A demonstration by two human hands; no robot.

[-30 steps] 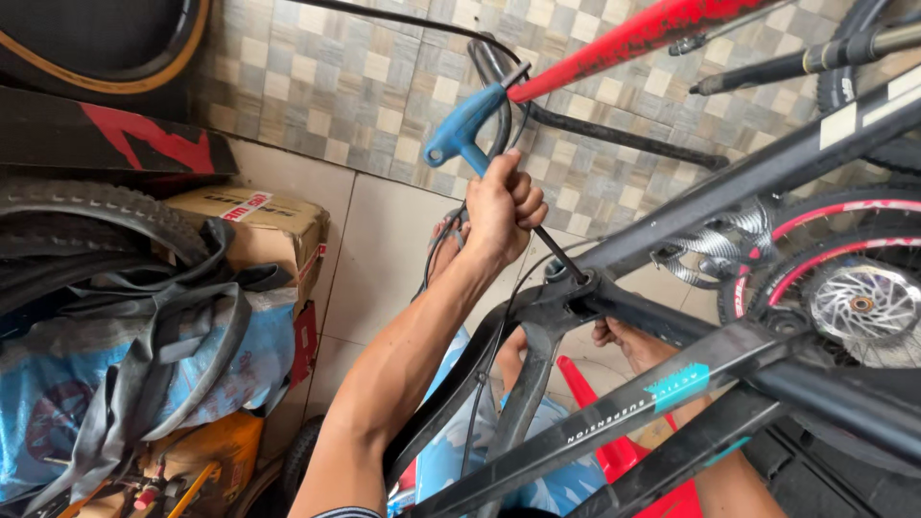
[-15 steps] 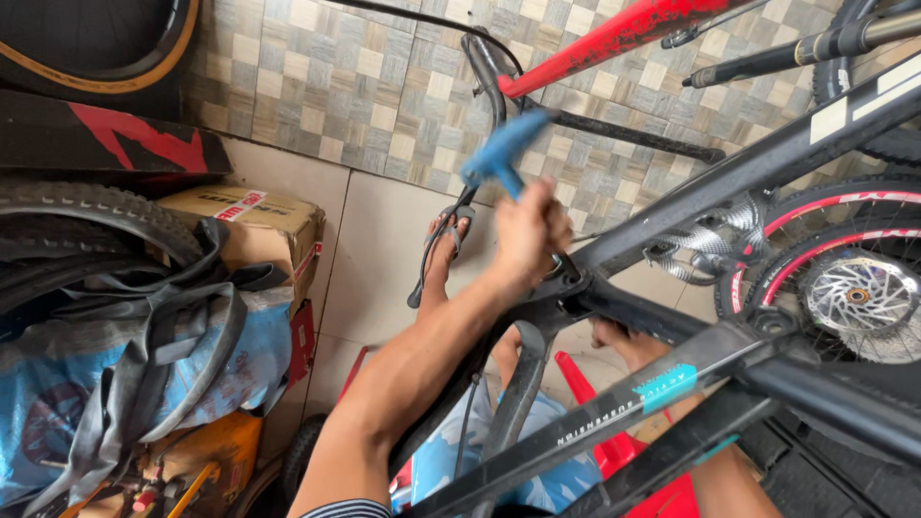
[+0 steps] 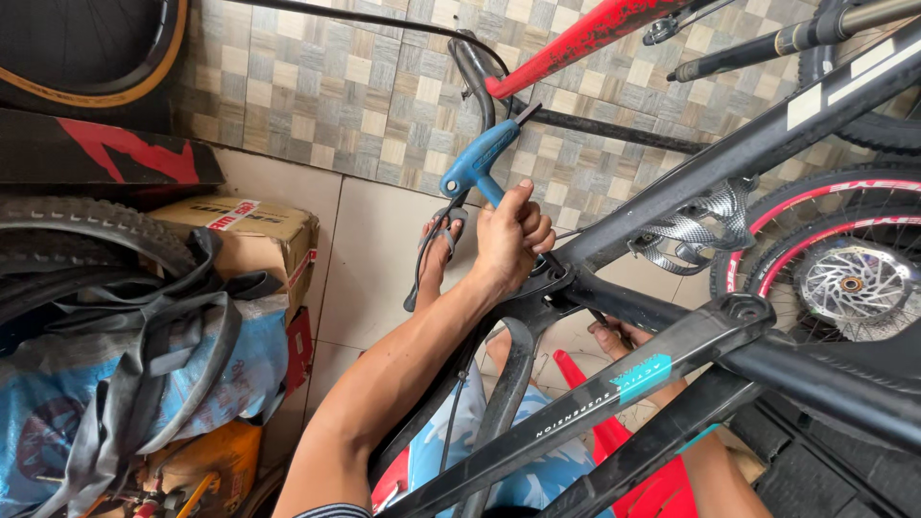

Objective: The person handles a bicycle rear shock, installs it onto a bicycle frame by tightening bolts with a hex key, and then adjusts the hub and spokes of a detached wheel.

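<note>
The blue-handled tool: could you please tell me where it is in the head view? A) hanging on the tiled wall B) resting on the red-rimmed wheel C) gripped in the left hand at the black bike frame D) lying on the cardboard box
C: the left hand is closed round the blue-handled tool, just above the black frame.

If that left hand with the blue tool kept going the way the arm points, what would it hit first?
Probably the red bike frame tube leaning on the tiled wall. The left hand, gripping the blue-handled tool, points up and right toward it, though depth is hard to judge.
</note>
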